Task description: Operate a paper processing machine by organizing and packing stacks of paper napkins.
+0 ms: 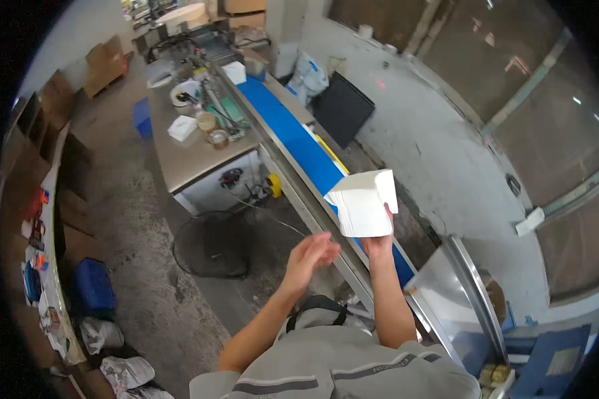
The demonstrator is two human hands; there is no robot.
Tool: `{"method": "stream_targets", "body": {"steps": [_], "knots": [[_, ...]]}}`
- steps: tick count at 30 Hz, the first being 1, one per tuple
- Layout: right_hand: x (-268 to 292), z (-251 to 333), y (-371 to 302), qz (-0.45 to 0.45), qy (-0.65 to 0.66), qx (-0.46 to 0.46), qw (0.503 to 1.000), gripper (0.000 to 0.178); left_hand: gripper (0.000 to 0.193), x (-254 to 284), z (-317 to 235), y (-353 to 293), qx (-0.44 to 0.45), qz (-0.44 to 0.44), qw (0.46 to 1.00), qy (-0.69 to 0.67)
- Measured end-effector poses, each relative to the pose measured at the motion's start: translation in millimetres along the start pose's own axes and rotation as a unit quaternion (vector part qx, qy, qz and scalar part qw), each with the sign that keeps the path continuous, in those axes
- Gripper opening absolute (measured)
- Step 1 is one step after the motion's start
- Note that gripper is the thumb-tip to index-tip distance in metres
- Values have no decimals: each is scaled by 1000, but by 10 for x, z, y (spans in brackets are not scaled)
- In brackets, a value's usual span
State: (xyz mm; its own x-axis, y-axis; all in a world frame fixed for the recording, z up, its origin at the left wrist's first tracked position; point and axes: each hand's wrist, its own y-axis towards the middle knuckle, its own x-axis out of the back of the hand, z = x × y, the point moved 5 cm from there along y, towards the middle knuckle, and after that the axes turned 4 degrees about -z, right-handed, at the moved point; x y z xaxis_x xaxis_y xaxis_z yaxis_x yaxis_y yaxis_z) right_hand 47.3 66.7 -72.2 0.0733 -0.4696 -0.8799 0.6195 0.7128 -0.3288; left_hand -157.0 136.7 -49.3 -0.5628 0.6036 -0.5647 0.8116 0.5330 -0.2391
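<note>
A thick stack of white folded paper sheets rests in my right hand, which grips it from below and from its right side. Part of that hand is hidden behind the stack. It is held over the blue conveyor belt, and the top sheet's flap stands up at the far right. My left hand is beside the conveyor's near-left rail, apart from the stack, its fingers loosely bent and nothing in them. Farther up the belt, at its far end, sits another white paper block.
Left of the belt, a metal worktable carries tape rolls, tools and a white paper pile. A dark round bin stands on the floor. Near my right is a shiny metal chute. Shelving lines the far left.
</note>
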Motion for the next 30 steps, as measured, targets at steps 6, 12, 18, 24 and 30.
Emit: {"method": "stream_targets", "body": {"steps": [6,12,18,24,30], "knots": [[-442,-459,1111,39,-57,6,998,58,40,1437,356,-187,47,-169,984,23],[-984,-1042,2690,42,-100,18,994,59,39,2999,704,-768,141,-413,899,12],[-1327,-1718,5235,48,-96,11,994,60,24,3673,573,-547,194,-511,837,-3],[-1830,-2532,7277,13,-88,14,996,54,42,3793,294,166,286,-547,786,-1],[-2179,-3059,8282,-9,-70,32,997,61,56,3398,-492,776,335,-473,805,128]]}}
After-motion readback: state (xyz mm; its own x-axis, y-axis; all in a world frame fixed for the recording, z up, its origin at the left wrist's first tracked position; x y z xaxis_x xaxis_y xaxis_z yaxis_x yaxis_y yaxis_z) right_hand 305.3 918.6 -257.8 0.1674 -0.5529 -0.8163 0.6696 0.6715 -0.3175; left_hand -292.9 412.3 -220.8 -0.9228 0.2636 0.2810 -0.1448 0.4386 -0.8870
